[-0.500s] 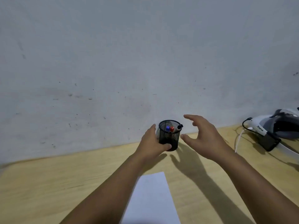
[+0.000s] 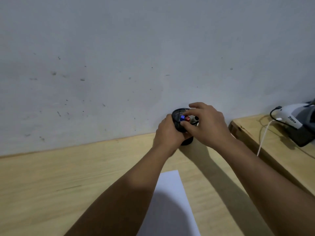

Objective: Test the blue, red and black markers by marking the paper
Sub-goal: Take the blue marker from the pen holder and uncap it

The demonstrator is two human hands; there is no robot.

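A black mesh pen cup (image 2: 177, 114) stands on the wooden table (image 2: 68, 176) against the wall, its mouth tipped toward me. My left hand (image 2: 167, 133) is wrapped around the cup's left side. Three marker caps show inside it: the blue marker (image 2: 182, 118), the red marker (image 2: 187, 118) and the black marker (image 2: 196, 118). My right hand (image 2: 208, 123) reaches over the cup from the right, thumb tip just under the blue cap and a finger behind the red one. Whether it grips a marker is unclear. A white paper sheet (image 2: 170, 201) lies near me, between my forearms.
A grey wall (image 2: 136, 57) rises directly behind the cup. To the right, a separate wooden board (image 2: 247, 133) carries a white and black headset (image 2: 293, 121) with a white cable (image 2: 264, 133) and a black cord.
My right hand has moved left from beside the cup and now has its fingers on the marker tops. My left hand still holds the cup, which is now tipped toward me.
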